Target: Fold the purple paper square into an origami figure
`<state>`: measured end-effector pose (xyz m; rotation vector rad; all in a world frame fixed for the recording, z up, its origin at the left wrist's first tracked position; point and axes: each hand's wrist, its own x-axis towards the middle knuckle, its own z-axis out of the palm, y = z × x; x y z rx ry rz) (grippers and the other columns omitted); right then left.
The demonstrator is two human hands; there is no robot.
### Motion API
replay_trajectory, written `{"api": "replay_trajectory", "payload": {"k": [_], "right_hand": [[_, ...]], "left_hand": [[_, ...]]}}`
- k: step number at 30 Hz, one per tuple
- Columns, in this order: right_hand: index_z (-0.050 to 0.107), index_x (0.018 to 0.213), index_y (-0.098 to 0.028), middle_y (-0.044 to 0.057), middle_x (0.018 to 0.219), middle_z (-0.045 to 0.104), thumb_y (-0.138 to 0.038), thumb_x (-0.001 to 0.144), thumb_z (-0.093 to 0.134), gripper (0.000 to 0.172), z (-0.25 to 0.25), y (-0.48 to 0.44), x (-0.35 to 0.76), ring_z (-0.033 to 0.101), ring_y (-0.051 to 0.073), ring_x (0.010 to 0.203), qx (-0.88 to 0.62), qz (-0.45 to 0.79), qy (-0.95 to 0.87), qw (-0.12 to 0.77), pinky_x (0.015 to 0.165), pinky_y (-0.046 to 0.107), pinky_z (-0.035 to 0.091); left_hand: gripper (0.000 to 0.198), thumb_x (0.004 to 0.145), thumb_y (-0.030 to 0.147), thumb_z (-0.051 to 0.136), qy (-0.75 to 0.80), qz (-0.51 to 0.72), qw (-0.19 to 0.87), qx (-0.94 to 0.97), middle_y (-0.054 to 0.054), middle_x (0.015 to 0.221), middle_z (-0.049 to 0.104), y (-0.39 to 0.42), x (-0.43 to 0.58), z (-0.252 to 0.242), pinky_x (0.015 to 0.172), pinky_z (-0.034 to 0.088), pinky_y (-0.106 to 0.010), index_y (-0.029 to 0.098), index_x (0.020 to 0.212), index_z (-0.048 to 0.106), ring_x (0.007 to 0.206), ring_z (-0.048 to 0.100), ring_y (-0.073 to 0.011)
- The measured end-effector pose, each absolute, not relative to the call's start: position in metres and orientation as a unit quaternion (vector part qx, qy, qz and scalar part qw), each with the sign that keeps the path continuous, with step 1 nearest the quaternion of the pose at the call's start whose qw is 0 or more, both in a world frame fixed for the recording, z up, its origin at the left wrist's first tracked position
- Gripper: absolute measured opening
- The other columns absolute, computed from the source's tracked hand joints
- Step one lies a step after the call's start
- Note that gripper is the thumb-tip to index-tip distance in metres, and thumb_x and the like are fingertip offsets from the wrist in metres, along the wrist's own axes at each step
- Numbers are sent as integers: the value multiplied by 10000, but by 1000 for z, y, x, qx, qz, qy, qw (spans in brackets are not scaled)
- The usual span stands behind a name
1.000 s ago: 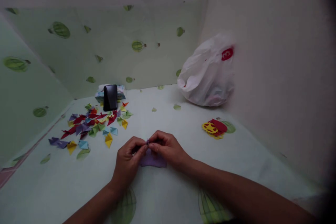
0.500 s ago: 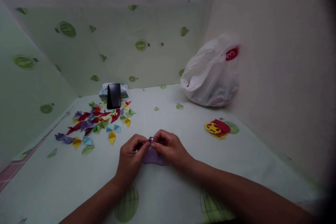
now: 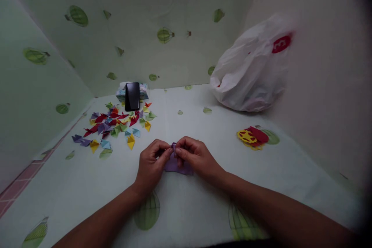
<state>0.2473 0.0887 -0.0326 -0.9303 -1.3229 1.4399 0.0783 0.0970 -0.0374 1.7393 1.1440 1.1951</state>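
Note:
My left hand (image 3: 151, 164) and my right hand (image 3: 196, 157) meet over the middle of the cloth-covered surface, fingertips pinched together on a small piece of purple paper (image 3: 175, 162). Its top corner sticks up between my thumbs, and the lower part lies flat under my fingers. Both hands are closed on it. To the left, beyond my left hand, lies a scatter of several folded paper triangles (image 3: 116, 127) in red, purple, yellow, blue and green.
A black phone (image 3: 132, 96) stands propped against a small patterned pack at the back. A white plastic bag (image 3: 252, 70) slumps in the far right corner. A stack of red and yellow paper (image 3: 252, 136) lies on the right. Green balloon-print cloth covers the surface and walls.
My hands keep pinching the purple paper with little movement. The view has tilted down and left, so everything sits higher and further right in the picture.

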Motion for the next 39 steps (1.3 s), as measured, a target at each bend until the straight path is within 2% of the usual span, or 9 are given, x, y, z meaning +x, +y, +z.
{"api": "replay_trajectory", "payload": {"k": [17, 28, 35, 39], "right_hand": [[571, 778, -190, -32, 591, 602, -347, 878, 586, 187, -29, 89, 249, 558, 113, 550, -379, 593, -542, 458, 596, 266, 433], [551, 768, -191, -40, 555, 577, -293, 873, 571, 147, -30, 87, 247, 539, 105, 497, -419, 549, -549, 471, 531, 247, 427], [521, 711, -191, -14, 668, 649, -296, 845, 588, 183, -29, 90, 246, 581, 91, 475, -445, 585, -479, 480, 508, 241, 458], [525, 753, -194, -30, 590, 630, -284, 831, 605, 144, -28, 89, 247, 580, 103, 474, -445, 582, -482, 480, 511, 239, 441]], "left_hand": [[101, 870, 222, 649, 437, 461, 353, 687, -10, 751, 633, 95, 78, -35, 656, 467, -256, 182, 782, 678, 699, 594, -145], [91, 869, 203, 648, 436, 469, 357, 680, -1, 742, 609, 94, 80, -34, 632, 465, -242, 173, 784, 661, 677, 582, -127], [46, 884, 195, 634, 426, 520, 377, 637, -20, 982, 611, 94, 80, -35, 582, 525, -236, 177, 841, 633, 585, 609, -77], [85, 898, 198, 621, 421, 492, 322, 691, -57, 987, 642, 93, 79, -36, 654, 565, -262, 182, 829, 670, 755, 652, -143]]}}
